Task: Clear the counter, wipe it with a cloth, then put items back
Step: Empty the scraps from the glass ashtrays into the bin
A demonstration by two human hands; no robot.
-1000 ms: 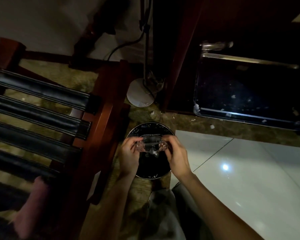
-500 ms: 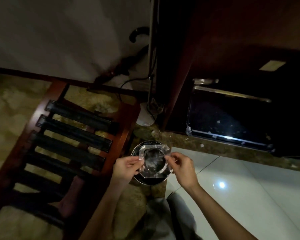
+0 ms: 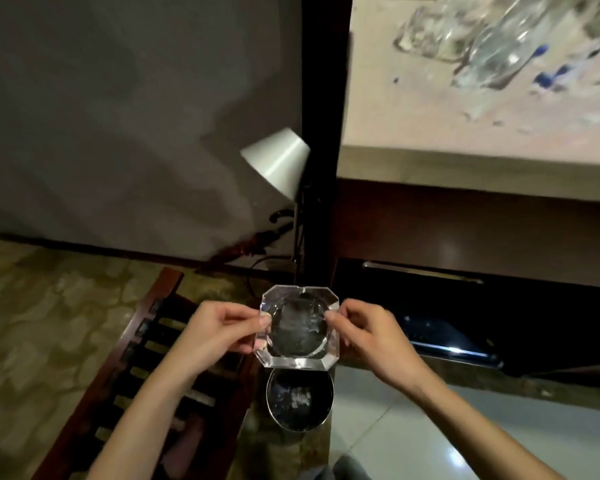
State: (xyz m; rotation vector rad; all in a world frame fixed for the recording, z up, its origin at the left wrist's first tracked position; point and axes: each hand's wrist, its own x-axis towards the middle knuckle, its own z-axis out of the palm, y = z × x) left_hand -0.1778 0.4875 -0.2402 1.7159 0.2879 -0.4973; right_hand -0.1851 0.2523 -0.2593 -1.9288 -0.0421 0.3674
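Note:
A clear glass ashtray (image 3: 298, 329) with cut corners is held level in mid-air between both hands. My left hand (image 3: 219, 332) pinches its left rim and my right hand (image 3: 371, 336) pinches its right rim. Straight below it on the floor stands a round black waste bin (image 3: 300, 398) with pale scraps inside. The pale stone counter (image 3: 413, 109) shows at the upper right, blurred, with several clear glass pieces and bottles (image 3: 492, 46) on it.
A white lamp shade (image 3: 278, 161) on a dark stand leans beside a dark wooden post (image 3: 321, 133). A wooden rack with black straps (image 3: 146, 368) stands on the left. Below the counter is a dark cabinet front (image 3: 465, 313). White floor tiles lie lower right.
The ashtray went from tilted over the bin to upright and was lifted higher in both hands. The view swung upward, bringing the counter and lamp shade into sight.

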